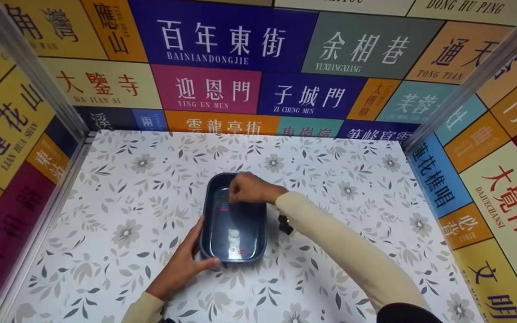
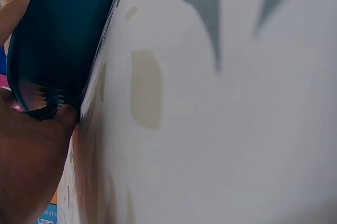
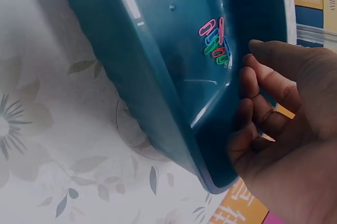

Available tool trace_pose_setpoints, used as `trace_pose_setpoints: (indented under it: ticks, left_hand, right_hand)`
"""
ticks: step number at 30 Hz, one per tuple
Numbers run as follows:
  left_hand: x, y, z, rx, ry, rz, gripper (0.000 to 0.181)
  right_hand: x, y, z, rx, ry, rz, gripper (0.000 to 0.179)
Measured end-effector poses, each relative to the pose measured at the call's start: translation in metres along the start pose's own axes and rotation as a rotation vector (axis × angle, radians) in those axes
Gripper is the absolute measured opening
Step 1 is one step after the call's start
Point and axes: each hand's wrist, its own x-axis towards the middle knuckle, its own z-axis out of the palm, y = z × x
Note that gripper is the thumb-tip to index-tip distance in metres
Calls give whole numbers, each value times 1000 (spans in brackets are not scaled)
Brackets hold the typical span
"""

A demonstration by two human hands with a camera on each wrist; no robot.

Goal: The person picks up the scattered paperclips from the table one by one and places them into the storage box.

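Note:
A dark blue-green plastic basin (image 1: 235, 226) stands on the table. Inside it lie several coloured paper clips (image 3: 216, 42), pink, blue, green and red, loosely bunched. In the head view more clips show near the basin's near end. My left hand (image 1: 186, 258) holds the basin's near left corner, fingers along the left side and thumb along the near end. My right hand (image 1: 251, 188) is over the far end of the basin, fingers curled. In the right wrist view its fingers stand apart from the clips, and I see nothing between them.
A white tabletop (image 1: 330, 175) with a grey leaf and flower print lies under the basin. Wall panels (image 1: 222, 36) with coloured blocks of characters enclose its back and sides. A faint clear round outline (image 3: 126, 134) shows beside the basin in the right wrist view.

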Motion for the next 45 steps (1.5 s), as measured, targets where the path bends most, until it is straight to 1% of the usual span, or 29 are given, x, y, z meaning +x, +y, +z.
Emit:
trace_pose_setpoints:
  ticks: [2,7,12,18,22,29,33,39,43,45]
  left_hand:
    - [0,0,0,2,0,3,126]
    - [0,1,0,4,2,3,125]
    - [0,-1,1,9,6,-3,124]
    - [0,-3,2,-13,6,-25,122]
    - [0,-3,2,-20,13,-30,121]
    - [0,-3,2,-10,24,-31,122]
    - [0,-2,2,3,19,-20,123]
    - [0,-2,2,17,23,-21,124]
    - [0,-1,2,14,21,-21,124]
    - [0,-1,2,9,16,-30,123]
  right_hand:
    - [-4,-2,-2,12,15,-2,7]
    - [-16,-1,-6,41,41,-3,7]
    - [-32,6,-8,100,102,-3,5]
    - [-52,24,-8,158,175,14,4]
    - [-64,39,-7,171,248,29,7]
    - [-81,61,-6,213,393,12,9]
    - [-90,69,-6,197,451,52,8]
    - [-100,80,-5,178,481,129,12]
    - [-107,90,-3,168,526,149,11]
    - [-111,94,-2,171,547,151,10]
